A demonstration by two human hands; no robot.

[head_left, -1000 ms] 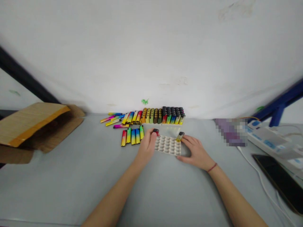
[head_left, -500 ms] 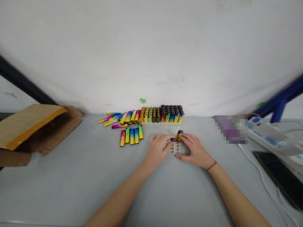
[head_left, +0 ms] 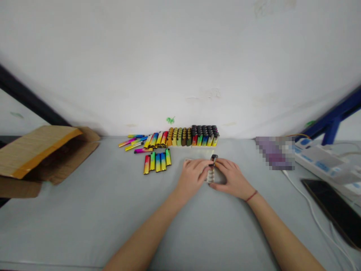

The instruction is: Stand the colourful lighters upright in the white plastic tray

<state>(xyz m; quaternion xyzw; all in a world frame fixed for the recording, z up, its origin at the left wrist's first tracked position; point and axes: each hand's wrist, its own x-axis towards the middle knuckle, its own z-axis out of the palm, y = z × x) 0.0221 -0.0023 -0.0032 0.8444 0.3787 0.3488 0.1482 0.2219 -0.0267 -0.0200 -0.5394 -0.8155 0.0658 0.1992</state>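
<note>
A white tray (head_left: 210, 177) with rows of small pockets lies on the table, partly hidden by my hands. My left hand (head_left: 191, 177) reaches over it from the left, fingers closed on a lighter (head_left: 211, 165) whose dark top shows at the fingertips. Another lighter (head_left: 214, 157) stands upright at the tray's far right, beside the fingers of my right hand (head_left: 231, 178). That hand curves round the tray's right side, thumb at the near corner and fingers at the far end. How the lighter bases sit in the pockets is hidden.
Several shiny multicoloured lighters (head_left: 158, 162) lie left of the tray, with a looser pile (head_left: 138, 143) behind. Full racks of upright lighters (head_left: 205, 135) stand by the wall. An open cardboard box (head_left: 42, 150) is at left; a power strip (head_left: 324, 158) and black phone (head_left: 332, 210) are at right.
My left hand has moved slightly right, bringing its lighter close against the upright one and covering more of the tray. My right hand has stayed nearly in place.
</note>
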